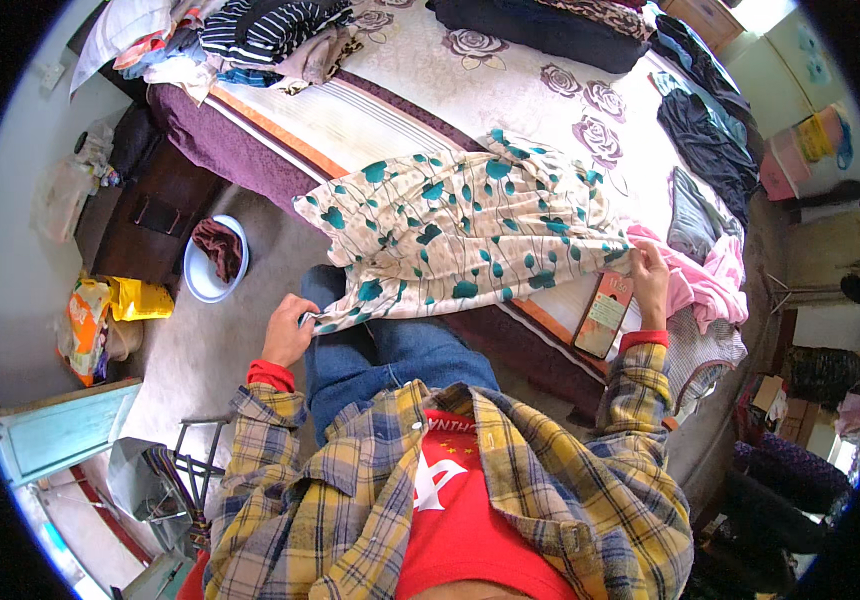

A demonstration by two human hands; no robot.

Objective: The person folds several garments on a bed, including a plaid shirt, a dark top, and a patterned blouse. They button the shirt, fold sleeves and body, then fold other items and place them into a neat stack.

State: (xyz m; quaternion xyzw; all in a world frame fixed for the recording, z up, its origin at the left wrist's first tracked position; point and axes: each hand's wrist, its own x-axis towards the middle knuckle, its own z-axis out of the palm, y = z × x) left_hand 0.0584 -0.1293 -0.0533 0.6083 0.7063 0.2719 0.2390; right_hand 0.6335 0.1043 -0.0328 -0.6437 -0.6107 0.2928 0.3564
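Note:
A cream garment with green flowers point(460, 220) lies spread across the near edge of the bed, its lower edge stretched between my hands. My left hand point(290, 328) pinches its left corner, out over my jeans. At the other end, my right hand point(647, 280) grips the right corner above the bed. A phone point(605, 315) lies on the bed just left of my right wrist. Pink clothing point(695, 270) is bunched beside that hand, with a grey garment point(695, 215) behind it. Whether the cream cloth is a dress or a shirt, I cannot tell.
The bed point(380, 45) has a flowered sheet. Clothes are heaped at its far left point(270, 40), and a dark folded pile point(540, 30) sits at the back. Dark clothes point(705, 140) lie along the right side. A light-blue basin point(212, 288) with brown cloth stands on the floor at left.

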